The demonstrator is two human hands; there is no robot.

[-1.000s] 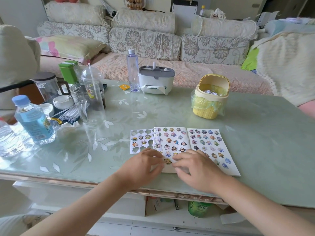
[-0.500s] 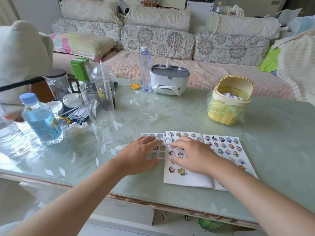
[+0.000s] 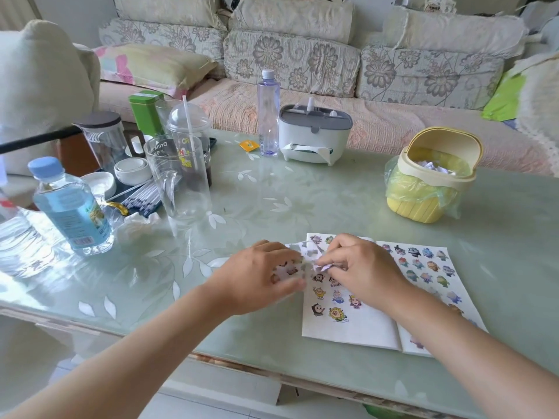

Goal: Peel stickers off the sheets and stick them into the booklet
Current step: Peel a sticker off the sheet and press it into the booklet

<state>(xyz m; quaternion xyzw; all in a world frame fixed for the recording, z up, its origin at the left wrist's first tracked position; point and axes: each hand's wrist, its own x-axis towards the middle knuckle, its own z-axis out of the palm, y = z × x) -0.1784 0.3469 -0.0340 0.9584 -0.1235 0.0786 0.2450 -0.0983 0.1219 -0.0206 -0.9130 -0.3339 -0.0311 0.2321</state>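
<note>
While our left hand [image 3: 260, 276] grips the half-used sticker sheet [image 3: 289, 269] at the left edge of the open booklet [image 3: 348, 323], our right hand [image 3: 360, 267] pinches the sheet's curled-up corner; the booklet lies flat on the table [image 3: 302, 192] near its front edge, sticker-filled pages facing up.

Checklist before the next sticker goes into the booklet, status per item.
1. Booklet open and flat on the table: ok.
2. Bare space on its left page, below the stuck rows: ok.
3. Left hand holds the sticker sheet: ok.
4. Right hand pinches the sheet's edge: ok.
5. Sticker fully peeled free: cannot tell; it is blurred and hidden by fingers.
6. Glass jug stands clear of both hands: ok.
</note>
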